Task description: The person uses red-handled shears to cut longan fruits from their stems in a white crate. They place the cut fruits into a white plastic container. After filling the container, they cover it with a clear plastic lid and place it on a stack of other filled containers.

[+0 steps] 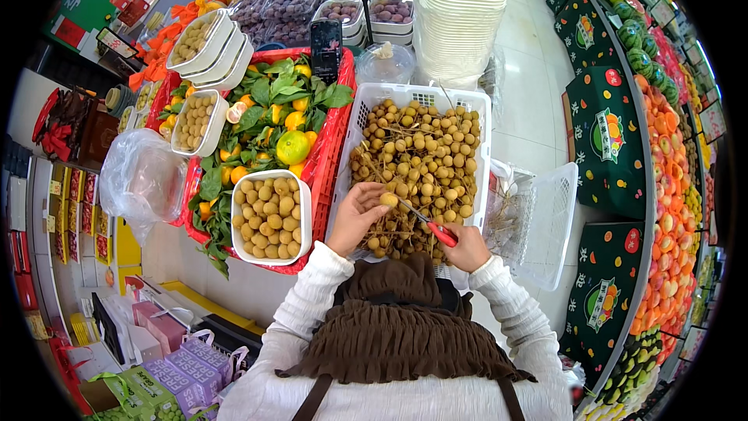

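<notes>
A white slatted plastic crate [486, 128] full of longans on stems [432, 146] lies before me. Over its near part, my left hand [357, 213] pinches a single longan [388, 199] between thumb and fingers. My right hand [467, 247] is closed on the red handles of small scissors [442, 234]; their blades point up and left, with the tips close to that longan. To the left, a white tub [304, 228] filled with loose longans rests on the near corner of a red crate with leafy mandarins [286, 93].
More longan tubs [217, 123] stand at the far left of the mandarins, near a plastic bag [137, 169]. A phone [325, 47] stands upright behind the crates. Tall stacked white tubs [461, 17] rise behind the longan crate. A translucent basket [552, 222] is at the right.
</notes>
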Available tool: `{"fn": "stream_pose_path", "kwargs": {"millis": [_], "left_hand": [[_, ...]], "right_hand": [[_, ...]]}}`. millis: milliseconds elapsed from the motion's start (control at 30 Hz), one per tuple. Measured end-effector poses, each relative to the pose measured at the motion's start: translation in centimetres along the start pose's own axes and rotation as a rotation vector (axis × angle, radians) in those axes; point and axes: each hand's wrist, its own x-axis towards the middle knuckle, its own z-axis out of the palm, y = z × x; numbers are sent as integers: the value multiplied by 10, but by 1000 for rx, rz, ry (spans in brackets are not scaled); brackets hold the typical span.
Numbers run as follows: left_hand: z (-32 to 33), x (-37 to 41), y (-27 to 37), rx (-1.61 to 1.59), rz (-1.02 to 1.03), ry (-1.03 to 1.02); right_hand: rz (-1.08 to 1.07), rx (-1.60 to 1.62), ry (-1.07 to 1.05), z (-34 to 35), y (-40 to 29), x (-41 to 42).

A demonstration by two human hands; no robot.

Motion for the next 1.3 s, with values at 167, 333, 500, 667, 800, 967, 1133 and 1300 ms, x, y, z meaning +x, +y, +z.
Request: {"fn": "stream_pose_path", "kwargs": {"millis": [167,333,500,667,800,967,1133,1300], "left_hand": [[-19,0,-24,15,-96,169],[16,0,-31,615,-39,108],[45,6,-48,1359,219,27],[45,23,-56,1517,403,66],[41,36,-56,1564,434,118],[29,24,-40,815,176,198],[-11,-5,-29,-355,-183,-10],[-26,-15,-37,-684,-115,-147]], "right_hand": [[163,54,-27,-10,14,-9],[380,291,-115,-9,33,-26],[403,349,-128,-4,22,-39],[353,290,-94,15,43,-45],[360,278,-75,21,41,-45],[318,209,-52,21,26,-41],[130,174,-61,16,-9,-28],[-35,128,-8,19,-23,-21]]}}
